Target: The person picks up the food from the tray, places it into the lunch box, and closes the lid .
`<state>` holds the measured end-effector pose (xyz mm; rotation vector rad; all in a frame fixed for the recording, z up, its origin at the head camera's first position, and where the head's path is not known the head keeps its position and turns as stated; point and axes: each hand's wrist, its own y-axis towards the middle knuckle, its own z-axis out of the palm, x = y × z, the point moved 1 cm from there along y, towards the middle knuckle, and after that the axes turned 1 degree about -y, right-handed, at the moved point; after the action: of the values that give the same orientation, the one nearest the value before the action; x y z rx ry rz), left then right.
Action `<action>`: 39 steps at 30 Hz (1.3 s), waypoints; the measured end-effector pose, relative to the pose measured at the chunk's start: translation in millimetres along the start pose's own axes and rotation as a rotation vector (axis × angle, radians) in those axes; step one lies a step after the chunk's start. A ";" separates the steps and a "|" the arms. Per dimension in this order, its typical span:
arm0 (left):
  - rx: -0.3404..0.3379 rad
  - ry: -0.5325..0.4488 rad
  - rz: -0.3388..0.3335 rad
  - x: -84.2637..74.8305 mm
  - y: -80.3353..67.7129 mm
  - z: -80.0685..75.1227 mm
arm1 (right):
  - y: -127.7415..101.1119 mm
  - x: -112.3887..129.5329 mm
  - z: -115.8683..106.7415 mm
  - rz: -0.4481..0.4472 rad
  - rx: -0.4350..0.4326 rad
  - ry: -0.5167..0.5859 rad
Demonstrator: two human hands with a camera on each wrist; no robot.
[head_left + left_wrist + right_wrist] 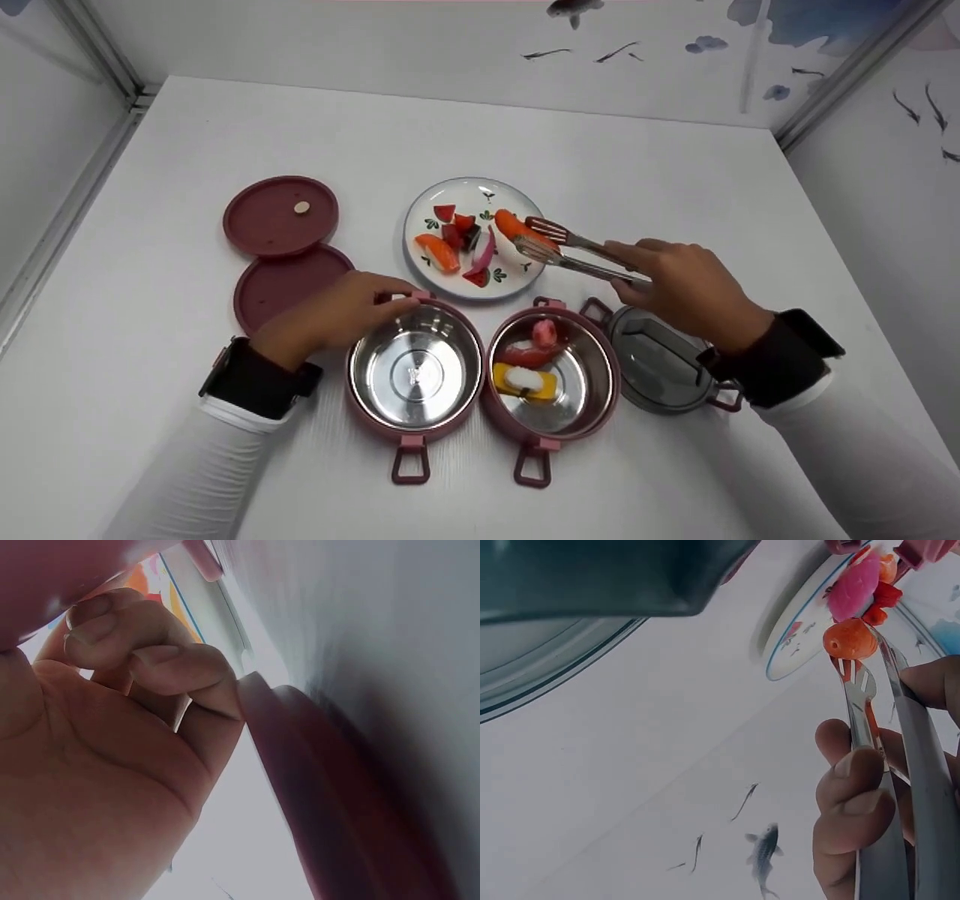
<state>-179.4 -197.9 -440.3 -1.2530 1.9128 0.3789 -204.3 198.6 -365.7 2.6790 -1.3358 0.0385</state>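
Right hand (684,285), curled closed, grips tongs (592,268); tips straddle carrot (509,223), up-left of that hand, at plate (461,192), centre frame. Left hand (351,311), fingers bent, holds left pot (416,409) by upper rim.

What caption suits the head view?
Right hand holds slotted metal tongs at an orange carrot; left hand grips a round burgundy steel-lined pot.
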 end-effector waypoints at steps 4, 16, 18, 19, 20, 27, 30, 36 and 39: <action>0.015 0.002 0.009 1.3 0.2 1.0 | -18.0 6.3 -7.4 -0.029 -0.039 -0.005; 0.015 0.027 0.009 -0.4 1.1 -2.4 | -82.6 19.2 -30.6 -0.202 -0.163 0.160; 0.017 0.033 0.007 0.9 0.2 -2.1 | -88.8 19.0 -32.2 -0.219 -0.141 0.198; 0.018 0.031 0.003 1.4 -0.2 -2.0 | -91.4 18.8 -33.1 -0.221 -0.122 0.208; 0.018 0.029 0.001 1.5 -0.3 -2.1 | -93.6 18.6 -34.0 -0.217 -0.099 0.210; 0.008 0.021 0.009 0.7 -0.4 -1.5 | -103.7 18.0 -34.6 -0.201 0.081 0.241; 0.004 0.017 0.016 1.2 -0.5 -1.2 | -104.5 17.8 -34.2 -0.216 0.110 0.228; 0.006 0.021 0.011 0.4 0.2 -1.8 | -104.5 18.8 -33.9 -0.212 0.131 0.223; 0.008 0.022 0.010 0.4 0.0 -2.3 | -103.3 19.8 -35.0 -0.191 0.139 0.232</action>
<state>-180.5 -199.6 -439.1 -1.2473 1.9381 0.3642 -108.6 249.1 -341.7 2.7975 -1.0413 0.4214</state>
